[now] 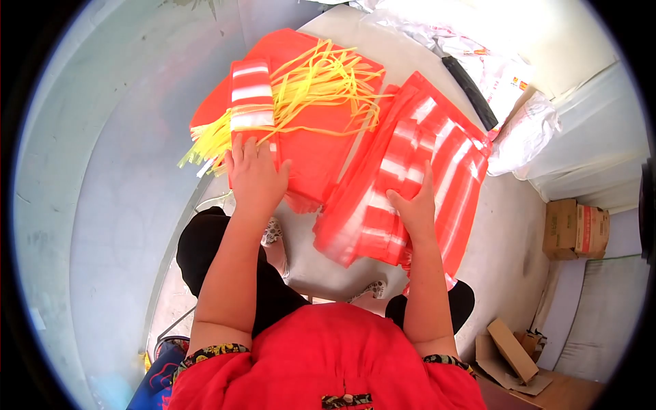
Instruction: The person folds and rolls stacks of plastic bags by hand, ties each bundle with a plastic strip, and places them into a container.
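My left hand (256,176) lies with its fingers spread on the lower end of a folded orange strip with white bands (251,92). That strip rests on a stack of orange fabric (318,160), beside a loose bundle of yellow strips (311,85). To the right, my right hand (417,201) rests on orange and white striped fabric (444,160), thumb and fingers apart. The striped fabric overlaps the right side of the orange stack, and its lower edge hangs near my knees.
A black roll (470,93) lies at the upper right beside white plastic bags (526,137). Cardboard boxes (576,230) stand farther right, and an opened carton (512,352) sits at the lower right. A pale curved wall (116,171) is on the left.
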